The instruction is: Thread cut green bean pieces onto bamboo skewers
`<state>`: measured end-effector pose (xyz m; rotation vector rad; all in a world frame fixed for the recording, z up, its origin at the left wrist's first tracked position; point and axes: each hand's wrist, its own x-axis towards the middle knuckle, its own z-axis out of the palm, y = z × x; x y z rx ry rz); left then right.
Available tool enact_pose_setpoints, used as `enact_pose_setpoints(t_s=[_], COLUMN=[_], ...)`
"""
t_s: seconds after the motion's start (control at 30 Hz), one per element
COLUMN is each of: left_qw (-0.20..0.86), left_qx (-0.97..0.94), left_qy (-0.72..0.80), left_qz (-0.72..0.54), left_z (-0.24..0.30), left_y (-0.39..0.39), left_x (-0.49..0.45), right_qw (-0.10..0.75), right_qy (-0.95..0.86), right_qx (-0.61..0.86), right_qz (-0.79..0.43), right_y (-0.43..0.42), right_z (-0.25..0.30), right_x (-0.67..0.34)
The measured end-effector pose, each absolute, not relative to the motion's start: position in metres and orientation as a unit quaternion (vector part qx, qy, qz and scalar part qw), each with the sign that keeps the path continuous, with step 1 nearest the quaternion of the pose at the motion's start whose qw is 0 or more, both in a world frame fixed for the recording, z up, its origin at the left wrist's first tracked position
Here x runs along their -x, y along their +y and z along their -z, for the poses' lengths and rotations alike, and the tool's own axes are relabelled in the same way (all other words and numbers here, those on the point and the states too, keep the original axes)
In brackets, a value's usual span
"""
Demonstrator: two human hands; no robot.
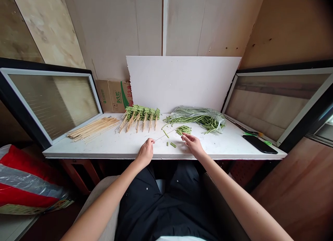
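Note:
My left hand [146, 151] is closed around the near end of a thin wooden skewer [164, 135], which slants up to the right over the table. My right hand [191, 143] has its fingertips pinched together at the front edge of a small pile of cut green bean pieces [184, 130]. Whatever sits between those fingertips is too small to make out. A few loose bean pieces [173, 144] lie on the white tabletop [125, 143] between my hands. Behind them rest finished skewers of bean pieces [143, 112], stacked in rows with their sticks pointing toward me.
Bare skewers [95, 127] lie in a heap at the left. Long green beans [208, 121] spill from a clear plastic bag [196, 111] at the back. A black phone [259, 144] lies at the right edge. A cardboard box [112, 95] and white board [182, 83] stand behind.

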<state>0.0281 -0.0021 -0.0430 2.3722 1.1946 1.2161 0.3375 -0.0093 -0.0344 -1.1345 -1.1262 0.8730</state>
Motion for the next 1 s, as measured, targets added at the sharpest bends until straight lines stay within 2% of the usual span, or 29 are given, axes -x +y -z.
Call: enact_pose_setpoints(t_s=[0.13,0.3,0.43,1.0], left_qw=[0.118,0.088,0.054,0.040], left_qx=[-0.801,-0.807,-0.808,-0.815], left_qy=[0.416,0.430,0.442,0.438], left_qz=[-0.414,-0.396,-0.385,-0.377], left_z=[0.050,0.059,0.065,0.068], left_y=[-0.007,-0.011,-0.009,-0.006], left_x=[-0.027,-0.021,-0.022,-0.022], right_qw=[0.649,0.651,0.645,0.605], right_qy=[-0.435,-0.418,-0.422,-0.467], right_qx=[0.457,0.412,0.408,0.399], right_qz=[-0.426,-0.482,-0.488,-0.507], right_y=[-0.009,-0.016,-0.019,-0.020], right_z=[0.033,0.028,0.028,0.034], right_x=[-0.339,-0.338,-0.337,-0.339])
